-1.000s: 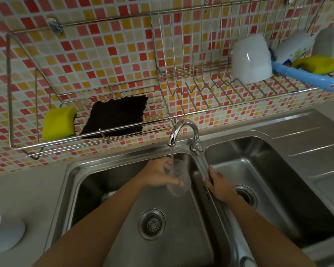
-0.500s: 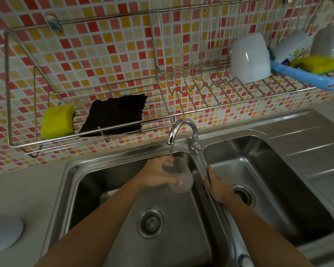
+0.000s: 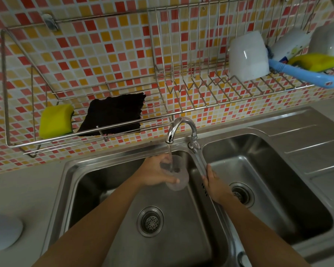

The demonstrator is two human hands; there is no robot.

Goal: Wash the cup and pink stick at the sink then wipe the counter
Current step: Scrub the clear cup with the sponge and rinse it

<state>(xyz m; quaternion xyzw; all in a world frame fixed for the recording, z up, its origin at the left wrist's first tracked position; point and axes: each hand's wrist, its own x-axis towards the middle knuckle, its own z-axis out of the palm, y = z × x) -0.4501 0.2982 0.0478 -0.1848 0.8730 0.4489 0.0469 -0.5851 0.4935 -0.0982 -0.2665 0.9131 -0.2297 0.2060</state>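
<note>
The left hand [image 3: 155,173] is gripping the clear cup [image 3: 181,174], fingers curled round it, holding it under the faucet's [image 3: 181,125] running water over the left sink basin [image 3: 96,182]. The right hand [image 3: 215,183] is resting, fingers fairly straight, on the ridge dividing the basins.

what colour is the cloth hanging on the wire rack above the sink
Black cloth, clearest in the head view.

The cup [image 3: 175,174] sits under the faucet [image 3: 181,128], over the left basin [image 3: 172,247], held in the left hand [image 3: 154,173]. The right hand [image 3: 214,182] rests on the divider [image 3: 200,160] between the basins. Behind, on the wall rack [image 3: 4,89], a sponge [image 3: 55,121] lies left of a cloth [image 3: 114,114], with a mug [image 3: 248,56] far right. At far left, what may be a lid [image 3: 6,234] sits on the worktop [image 3: 27,189].
</note>
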